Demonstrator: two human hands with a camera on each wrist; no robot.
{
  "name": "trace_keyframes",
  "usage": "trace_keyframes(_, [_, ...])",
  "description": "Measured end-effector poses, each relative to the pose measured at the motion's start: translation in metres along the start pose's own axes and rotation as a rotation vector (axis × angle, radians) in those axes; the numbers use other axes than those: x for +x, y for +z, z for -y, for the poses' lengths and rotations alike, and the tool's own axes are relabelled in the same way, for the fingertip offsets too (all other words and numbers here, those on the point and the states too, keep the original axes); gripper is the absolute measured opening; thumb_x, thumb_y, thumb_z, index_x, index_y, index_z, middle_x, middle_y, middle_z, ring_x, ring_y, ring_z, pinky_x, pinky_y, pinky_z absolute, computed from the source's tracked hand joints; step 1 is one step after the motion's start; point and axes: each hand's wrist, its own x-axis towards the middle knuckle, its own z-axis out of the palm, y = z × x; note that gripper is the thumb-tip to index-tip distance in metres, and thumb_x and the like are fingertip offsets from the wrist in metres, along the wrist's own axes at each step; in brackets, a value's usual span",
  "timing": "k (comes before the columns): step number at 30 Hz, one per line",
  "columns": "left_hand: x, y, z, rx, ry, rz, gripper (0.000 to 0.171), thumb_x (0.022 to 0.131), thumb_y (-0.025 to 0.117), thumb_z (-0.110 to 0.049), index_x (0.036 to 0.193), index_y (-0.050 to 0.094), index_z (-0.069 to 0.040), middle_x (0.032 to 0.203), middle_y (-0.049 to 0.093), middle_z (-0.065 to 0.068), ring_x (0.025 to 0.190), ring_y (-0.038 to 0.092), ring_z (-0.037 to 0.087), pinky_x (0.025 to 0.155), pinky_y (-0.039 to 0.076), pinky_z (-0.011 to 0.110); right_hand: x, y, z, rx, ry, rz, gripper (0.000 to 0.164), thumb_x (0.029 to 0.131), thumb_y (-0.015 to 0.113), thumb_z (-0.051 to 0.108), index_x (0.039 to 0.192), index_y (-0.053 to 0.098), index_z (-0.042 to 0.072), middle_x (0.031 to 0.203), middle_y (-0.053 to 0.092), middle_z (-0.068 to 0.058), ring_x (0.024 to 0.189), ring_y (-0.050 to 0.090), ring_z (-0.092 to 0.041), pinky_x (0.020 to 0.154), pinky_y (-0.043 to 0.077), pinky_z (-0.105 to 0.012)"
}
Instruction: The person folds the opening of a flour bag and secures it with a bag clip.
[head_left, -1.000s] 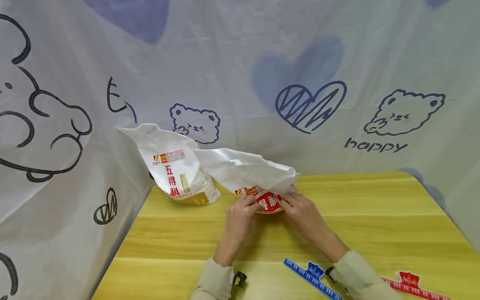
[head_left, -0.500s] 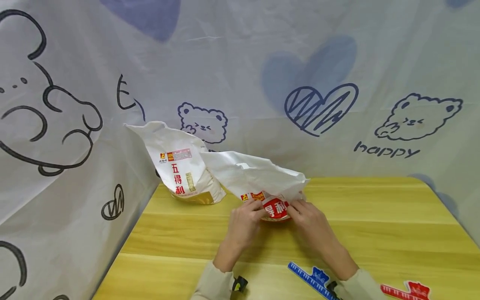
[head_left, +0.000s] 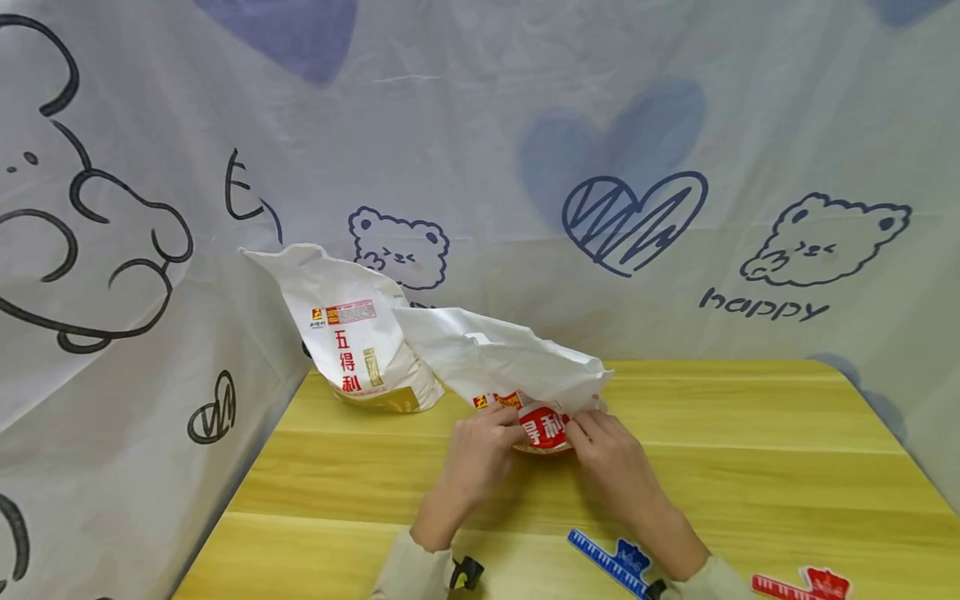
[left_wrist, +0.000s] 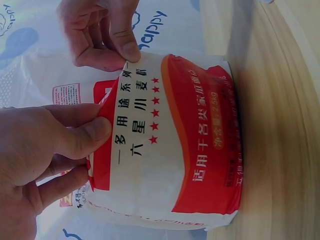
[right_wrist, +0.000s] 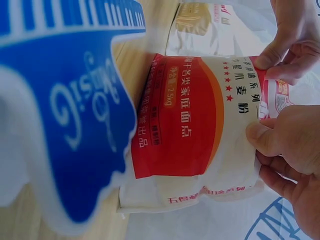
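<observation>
Our left hand [head_left: 477, 457] and right hand [head_left: 611, 458] both pinched the front of the red-and-white bag [head_left: 510, 358], which sat on the table [head_left: 352, 483] near a gold-and-white bag [head_left: 352, 342]. A blue clip [head_left: 611, 562] lay nearer to us.

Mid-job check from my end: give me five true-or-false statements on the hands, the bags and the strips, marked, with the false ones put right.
1. The left hand and the right hand both pinch the red-labelled bag. True.

2. The gold-labelled bag stands to the right of the red-labelled bag in the head view. False: it stands to the left.

3. The blue strip lies nearer the right hand than the red strip does. True.

4. The left hand holds the red strip. False: the red strip lies on the table.

5. The red-labelled bag reads "2.5kg". True.
</observation>
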Motion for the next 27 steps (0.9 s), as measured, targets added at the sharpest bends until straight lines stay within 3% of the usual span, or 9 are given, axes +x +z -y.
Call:
trace_keyframes(7, [0.002, -0.006, -0.004, 0.011, 0.013, 0.052, 0.037, 0.063, 0.078, 0.015, 0.075, 0.081, -0.02, 0.086, 0.072, -0.006, 0.081, 0.068, 0.014, 0.059, 0.057, 0.028, -0.002, -0.003, 0.001, 0.01, -0.007, 0.002, 0.03, 0.075, 0.083, -0.009, 0.099, 0.066, -0.003, 0.102, 0.069, -0.015, 0.094, 0.067, -0.032, 0.084, 0.06, -0.046])
trace_keyframes(16, [0.004, -0.011, -0.006, 0.029, 0.021, 0.085, 0.04, 0.062, 0.072, 0.016, 0.072, 0.08, -0.022, 0.079, 0.068, -0.008, 0.075, 0.065, 0.012, 0.051, 0.051, 0.026, -0.001, -0.009, -0.002, 0.011, -0.075, -0.018, 0.016, 0.081, 0.069, -0.007, 0.095, 0.064, -0.002, 0.1, 0.069, -0.017, 0.092, 0.067, -0.033, 0.083, 0.06, -0.045])
trace_keyframes(27, [0.006, -0.023, -0.012, 0.039, 0.023, 0.158, 0.04, 0.063, 0.073, 0.016, 0.07, 0.078, -0.024, 0.076, 0.064, -0.01, 0.075, 0.064, 0.012, 0.049, 0.048, 0.025, 0.002, -0.019, 0.003, -0.017, -0.094, 0.02, 0.033, 0.073, 0.085, -0.01, 0.097, 0.065, 0.0, 0.107, 0.07, -0.017, 0.1, 0.07, -0.035, 0.09, 0.058, -0.05])
